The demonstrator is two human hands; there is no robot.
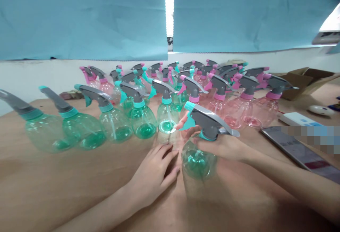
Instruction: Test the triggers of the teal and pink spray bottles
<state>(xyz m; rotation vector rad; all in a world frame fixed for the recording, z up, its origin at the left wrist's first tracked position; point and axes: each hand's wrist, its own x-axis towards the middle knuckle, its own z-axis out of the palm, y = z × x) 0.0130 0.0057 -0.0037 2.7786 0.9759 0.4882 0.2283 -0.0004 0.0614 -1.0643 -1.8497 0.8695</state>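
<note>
Grips in the right hand [224, 149] a rounded, see-through green plastic spray bottle with a grey-and-turquoise trigger head [208, 133], with fingers wrapped behind and around its neck. Holds it near the middle of the view, in front of all the other bottles, with nozzle toward the left and darker green at the base. Cannot tell whether that base touches the smooth light-brown table [79, 186]. Rests the left hand [150, 170] palm down on the table, just left of the held bottle, with fingers slightly bent and loosely spread. Faces, beyond and to the left, a curved row of matching green spray bottles [143, 124], and, to the right, see-through pink plastic spray bottles with pink collars [265, 111]. Has more of both colours crowded behind. Sees near the right forearm a flat, dark-screened phone [294, 150], then a white rounded computer mouse [321, 110] and an open brown cardboard box [300, 80] farther back, with blue fabric curtains [79, 16] above
</note>
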